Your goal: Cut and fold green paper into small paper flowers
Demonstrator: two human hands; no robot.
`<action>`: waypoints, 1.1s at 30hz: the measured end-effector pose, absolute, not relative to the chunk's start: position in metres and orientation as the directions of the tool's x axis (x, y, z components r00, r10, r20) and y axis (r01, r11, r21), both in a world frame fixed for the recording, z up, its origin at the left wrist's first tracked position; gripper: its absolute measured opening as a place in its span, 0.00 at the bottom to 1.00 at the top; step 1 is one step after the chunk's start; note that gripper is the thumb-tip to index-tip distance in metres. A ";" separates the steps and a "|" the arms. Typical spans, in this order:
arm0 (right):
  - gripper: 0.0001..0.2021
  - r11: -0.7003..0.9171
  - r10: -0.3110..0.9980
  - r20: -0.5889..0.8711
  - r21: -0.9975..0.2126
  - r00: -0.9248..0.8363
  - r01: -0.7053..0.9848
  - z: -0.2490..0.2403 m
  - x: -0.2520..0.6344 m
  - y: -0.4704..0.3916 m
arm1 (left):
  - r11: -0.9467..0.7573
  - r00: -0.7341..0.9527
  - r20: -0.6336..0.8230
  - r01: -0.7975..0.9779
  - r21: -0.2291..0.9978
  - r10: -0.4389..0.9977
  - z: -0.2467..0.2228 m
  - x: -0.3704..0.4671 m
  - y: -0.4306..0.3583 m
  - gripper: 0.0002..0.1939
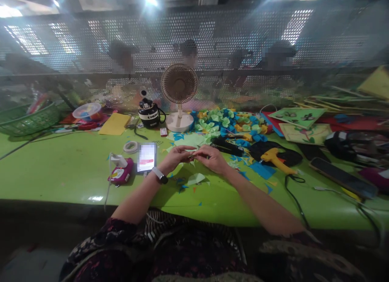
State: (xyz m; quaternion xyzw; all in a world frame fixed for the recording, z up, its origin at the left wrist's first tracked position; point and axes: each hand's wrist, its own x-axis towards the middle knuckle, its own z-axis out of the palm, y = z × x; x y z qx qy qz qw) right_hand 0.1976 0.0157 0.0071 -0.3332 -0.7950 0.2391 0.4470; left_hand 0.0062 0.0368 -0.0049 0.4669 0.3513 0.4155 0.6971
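Note:
My left hand and my right hand meet above the green table, fingertips pinched together. Whatever lies between them is too small and too covered to name. Just behind my hands lie light green paper sheets. In front of them a cut piece of pale green paper rests among small blue and orange scraps. A black stapler is right of my right hand. Near my left wrist, a phone with a lit screen lies on the table. Folded paper flowers in green, blue and yellow are heaped behind.
A white fan and a black flask stand at the back. To the right are a yellow glue gun, a dark phone and cables. Left are a tape roll, a purple pouch and a green basket.

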 end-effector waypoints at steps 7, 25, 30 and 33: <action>0.08 0.728 0.683 0.640 -0.636 -0.352 0.254 0.002 0.201 0.020 | 0.219 0.410 -0.087 -0.287 0.933 0.908 0.001 0.006 0.034 0.27; 0.15 0.680 0.733 0.618 -0.678 -0.284 0.280 0.003 0.197 0.018 | 0.011 0.396 0.096 -0.260 0.966 0.913 -0.005 0.006 0.035 0.34; 0.21 0.597 0.798 0.575 -0.709 -0.182 0.376 0.002 0.193 0.018 | -0.041 0.421 0.146 -0.249 0.968 0.895 -0.006 0.006 0.034 0.33; 0.21 0.584 0.805 0.573 -0.717 -0.155 0.381 0.001 0.191 0.017 | -0.077 0.432 0.178 -0.242 0.967 0.884 -0.005 0.005 0.034 0.31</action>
